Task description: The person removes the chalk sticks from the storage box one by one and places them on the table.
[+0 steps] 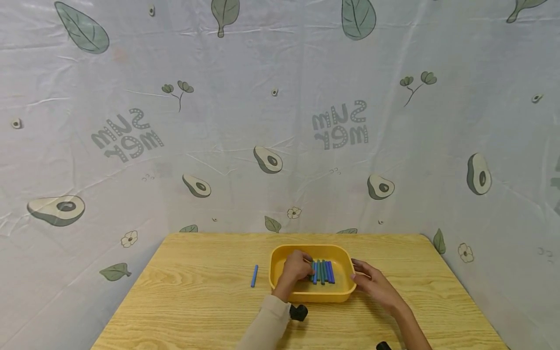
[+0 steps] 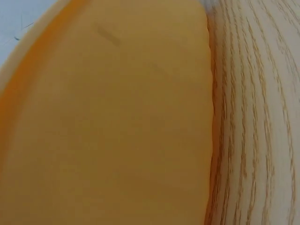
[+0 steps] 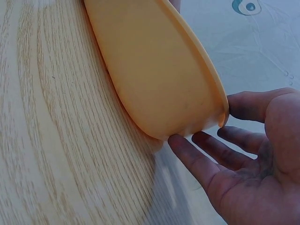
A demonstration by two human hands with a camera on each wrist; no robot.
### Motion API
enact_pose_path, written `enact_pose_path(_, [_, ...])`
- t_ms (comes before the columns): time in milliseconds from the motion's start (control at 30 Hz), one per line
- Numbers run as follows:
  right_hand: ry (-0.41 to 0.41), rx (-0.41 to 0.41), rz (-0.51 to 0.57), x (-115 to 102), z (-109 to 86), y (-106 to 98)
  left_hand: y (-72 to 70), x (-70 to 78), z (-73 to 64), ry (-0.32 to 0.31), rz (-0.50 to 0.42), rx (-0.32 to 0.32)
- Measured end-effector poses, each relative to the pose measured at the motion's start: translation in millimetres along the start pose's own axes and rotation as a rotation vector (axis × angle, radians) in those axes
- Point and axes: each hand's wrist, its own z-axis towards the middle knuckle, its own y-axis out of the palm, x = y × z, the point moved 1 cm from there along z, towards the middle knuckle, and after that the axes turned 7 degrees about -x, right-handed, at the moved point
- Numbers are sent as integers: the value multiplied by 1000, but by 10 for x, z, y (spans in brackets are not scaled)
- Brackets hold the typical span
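A yellow plastic tray (image 1: 345, 291) with raised walls stands on the wooden table. Inside it, several slim blue and green sticks (image 1: 323, 272) lie side by side in a row; whether they are crayons or chalk cannot be told. My left hand (image 1: 298, 266) reaches over the near wall and pinches the leftmost green stick (image 1: 312, 279), partly hidden by the fingers. At the tray's right end, my right hand (image 1: 374, 284) holds the rim, its thumb at the edge and its fingertips (image 3: 180, 143) against the outer wall. One blue stick (image 1: 254, 276) lies outside, left of the tray.
The wood-grain table (image 1: 188, 301) runs to a pale printed curtain (image 1: 236, 194) at the back and sides. A black wrist camera (image 1: 299, 312) sits at the left wrist; a second black piece (image 1: 383, 345) shows at the bottom edge. The tray's wall fills most of the left wrist view.
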Motion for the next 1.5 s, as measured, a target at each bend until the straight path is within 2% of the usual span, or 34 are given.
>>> enact_pose_path(267, [-9, -8, 3, 4, 10, -14, -3, 11, 17, 23, 96, 32])
enact_pose_path(500, [-21, -12, 4, 1, 18, -20, -12, 35, 23, -3, 110, 24])
enact_pose_path(600, [-22, -9, 0, -1, 30, -32, -32, 47, 19, -24, 68, 16])
enact_pose_path(700, [-22, -12, 0, 0, 41, -45, -49, 40, 22, -57, -16, 5])
enact_pose_path(800, [-17, -17, 0, 6, 51, -59, -60, 26, 16, -64, -106, -1])
enact_pose_path(1100, [2, -28, 1, 8, 77, -76, -196, 46, -74, -9, -298, -29])
enact_pose_path(1300, [16, -25, 3, -10, 74, -77, -364, 49, -149, 28, -358, -44])
enact_pose_path(1500, [21, -16, -13, -16, 77, -71, -523, 87, -225, 44, -370, -54])
